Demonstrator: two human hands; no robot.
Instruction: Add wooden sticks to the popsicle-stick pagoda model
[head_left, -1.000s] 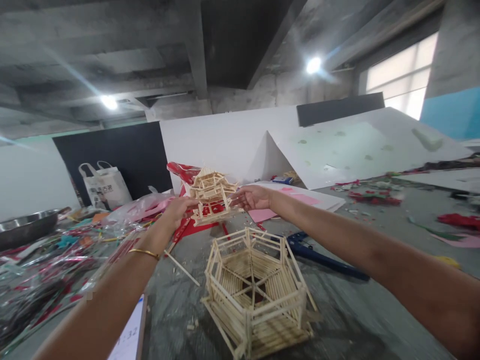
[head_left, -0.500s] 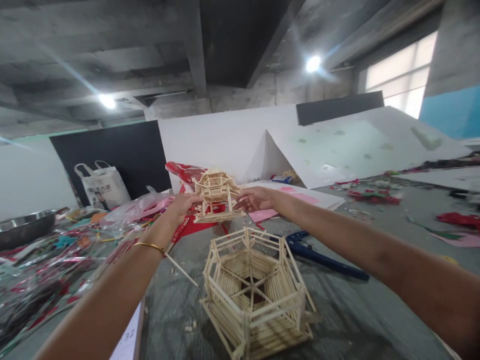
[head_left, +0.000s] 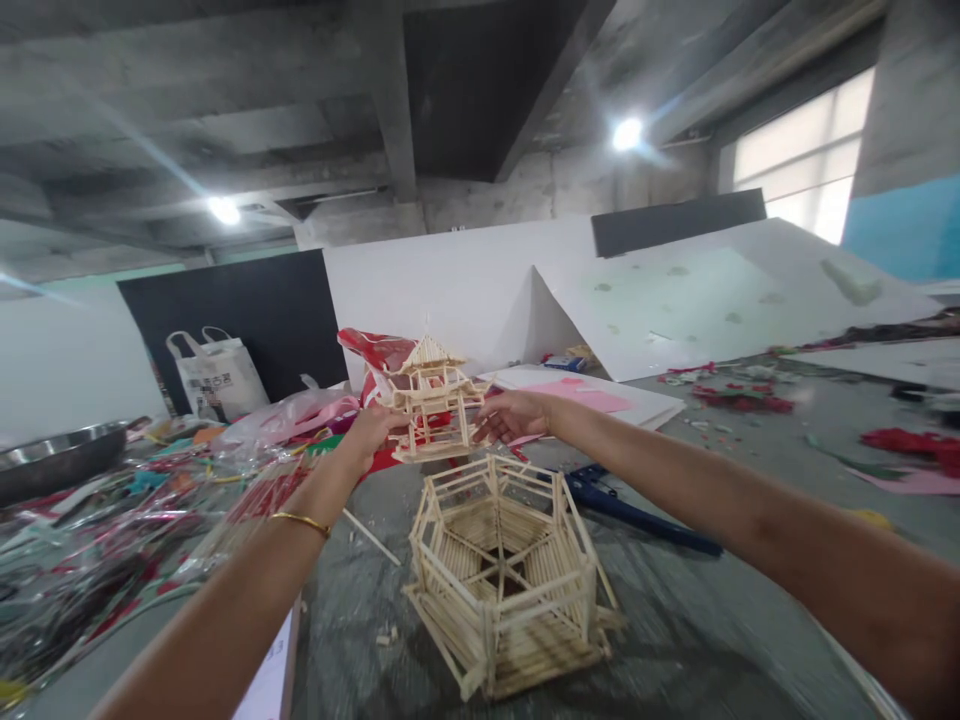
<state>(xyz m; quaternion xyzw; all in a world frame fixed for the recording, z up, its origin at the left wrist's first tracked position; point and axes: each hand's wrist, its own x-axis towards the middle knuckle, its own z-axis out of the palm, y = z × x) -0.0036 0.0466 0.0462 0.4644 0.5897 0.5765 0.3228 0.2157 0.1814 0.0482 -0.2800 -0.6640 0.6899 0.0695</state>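
My left hand (head_left: pixel 379 432) and my right hand (head_left: pixel 516 414) grip a small pavilion model (head_left: pixel 429 402) from its two sides. It is built of thin pale wooden sticks, with a pointed roof on upright posts. The model stands roughly upright; whether its base touches the table cannot be told. In front of it, nearer to me, a larger hexagonal stick frame (head_left: pixel 536 665) sits on the table, with a slatted floor, a railing and spokes across a central hole. Neither hand touches that frame.
A blue-handled tool (head_left: pixel 645 522) lies right of the frame, and a loose stick (head_left: pixel 373 537) left of it. Plastic-wrapped craft materials (head_left: pixel 142 540) cover the left side beside a metal bowl (head_left: pixel 60 455). White boards, a tote bag (head_left: pixel 221 377) and pink paper (head_left: pixel 577 395) are behind.
The pavilion model has tipped more upright, so its pointed roof shows from the side. Its base is slightly lower in view. Both hands have stayed on it, and the view has shifted slightly.
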